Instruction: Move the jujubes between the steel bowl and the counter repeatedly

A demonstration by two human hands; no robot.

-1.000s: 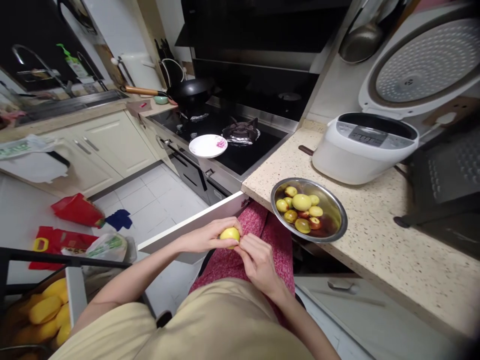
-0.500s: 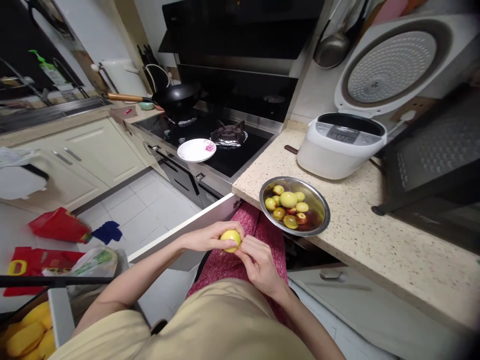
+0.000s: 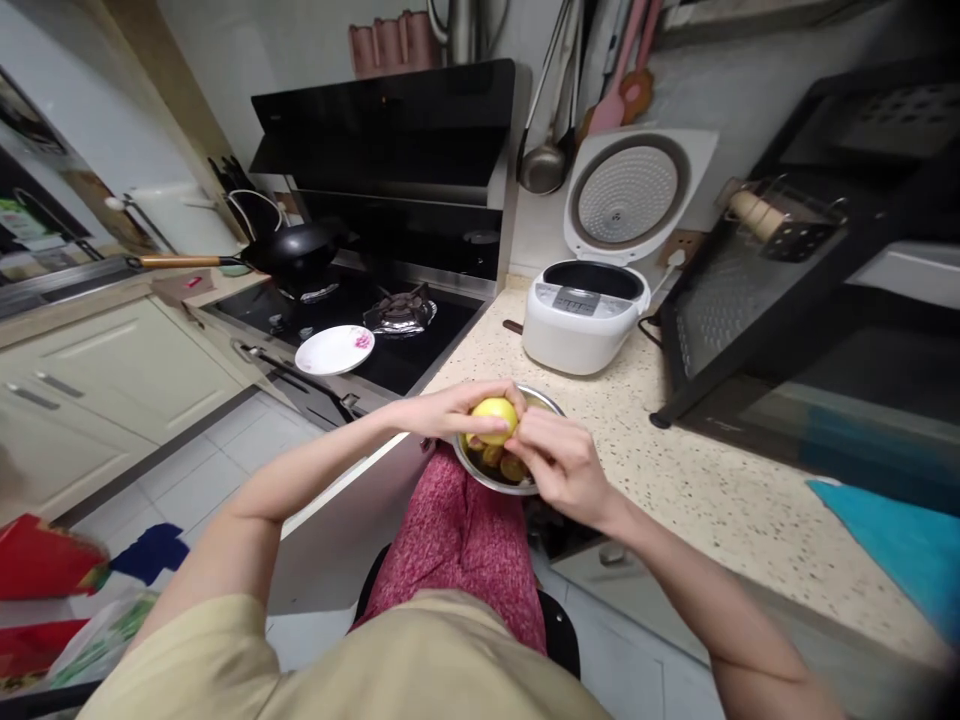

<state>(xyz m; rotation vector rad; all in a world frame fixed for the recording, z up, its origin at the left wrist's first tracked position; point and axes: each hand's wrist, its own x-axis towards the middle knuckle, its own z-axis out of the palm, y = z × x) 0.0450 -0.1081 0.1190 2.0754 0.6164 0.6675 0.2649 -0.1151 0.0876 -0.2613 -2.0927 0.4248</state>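
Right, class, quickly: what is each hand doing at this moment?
Left hand: closed around the yellow-green fruit, above the metal bowl.
Right hand: fingertips pinching the same fruit.

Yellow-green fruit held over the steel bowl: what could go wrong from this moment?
1. The round yellow-green fruit sits only between fingertips of the left hand and right hand; it could slip and drop.
2. The round steel bowl of fruit stands at the edge of the speckled countertop; a knock might tip it off.
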